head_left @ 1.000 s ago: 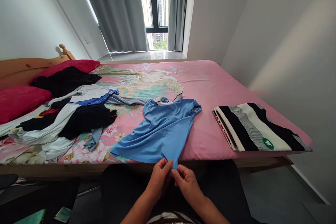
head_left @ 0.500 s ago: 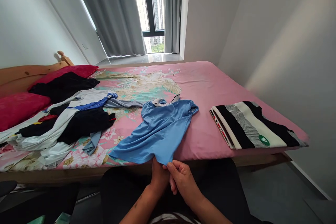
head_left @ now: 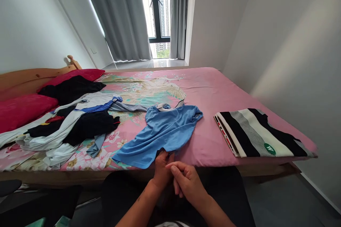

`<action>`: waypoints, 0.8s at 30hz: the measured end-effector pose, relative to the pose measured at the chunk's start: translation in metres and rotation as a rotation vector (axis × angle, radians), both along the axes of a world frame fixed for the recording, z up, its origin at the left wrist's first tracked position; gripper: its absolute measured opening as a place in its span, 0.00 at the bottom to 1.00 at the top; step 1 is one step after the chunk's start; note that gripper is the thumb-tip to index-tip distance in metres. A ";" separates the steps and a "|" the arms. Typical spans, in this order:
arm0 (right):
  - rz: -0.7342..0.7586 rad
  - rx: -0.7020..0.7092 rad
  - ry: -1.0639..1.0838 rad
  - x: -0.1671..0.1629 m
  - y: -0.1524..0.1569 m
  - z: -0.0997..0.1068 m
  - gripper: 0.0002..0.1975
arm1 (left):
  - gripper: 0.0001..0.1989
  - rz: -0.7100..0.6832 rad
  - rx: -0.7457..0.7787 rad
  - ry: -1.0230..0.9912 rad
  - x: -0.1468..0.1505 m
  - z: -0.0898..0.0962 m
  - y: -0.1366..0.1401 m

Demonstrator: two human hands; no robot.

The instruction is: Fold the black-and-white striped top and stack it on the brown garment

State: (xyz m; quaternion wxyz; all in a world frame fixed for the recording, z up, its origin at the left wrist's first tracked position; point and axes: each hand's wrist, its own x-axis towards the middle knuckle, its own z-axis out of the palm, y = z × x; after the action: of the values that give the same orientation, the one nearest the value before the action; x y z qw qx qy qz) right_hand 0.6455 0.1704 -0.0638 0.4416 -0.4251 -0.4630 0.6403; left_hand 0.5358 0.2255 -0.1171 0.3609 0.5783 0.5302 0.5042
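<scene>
My left hand pinches the near hem of the blue shirt, which lies spread on the pink bed at its front edge. My right hand sits just beside the left, fingers curled loosely (whether they grip cloth, I cannot tell). A folded striped garment lies to the right, loose clothes to the left.

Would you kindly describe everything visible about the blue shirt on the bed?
The blue shirt is plain light blue, seemingly soft knit, with a white-trimmed collar at its far end. It lies crumpled and spread on the pink sheet, hem at the near edge. The left hand touches its hem; the right hand sits just below.
</scene>
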 end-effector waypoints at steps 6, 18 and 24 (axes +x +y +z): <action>-0.337 0.096 -0.216 0.035 -0.001 -0.024 0.21 | 0.12 -0.051 0.065 0.135 -0.017 0.012 0.003; -0.156 1.063 -0.921 0.030 0.068 -0.013 0.15 | 0.08 -0.148 0.333 0.437 -0.036 0.055 -0.005; -0.105 1.077 -0.921 0.013 0.057 -0.007 0.15 | 0.08 -0.041 0.295 0.291 -0.053 0.055 -0.013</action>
State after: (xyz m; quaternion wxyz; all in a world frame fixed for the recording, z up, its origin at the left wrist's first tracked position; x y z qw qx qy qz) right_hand 0.6588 0.2276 -0.0704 0.3800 -0.3971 -0.8336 0.0555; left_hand 0.4824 0.2130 -0.0620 0.2019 0.7023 0.4854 0.4800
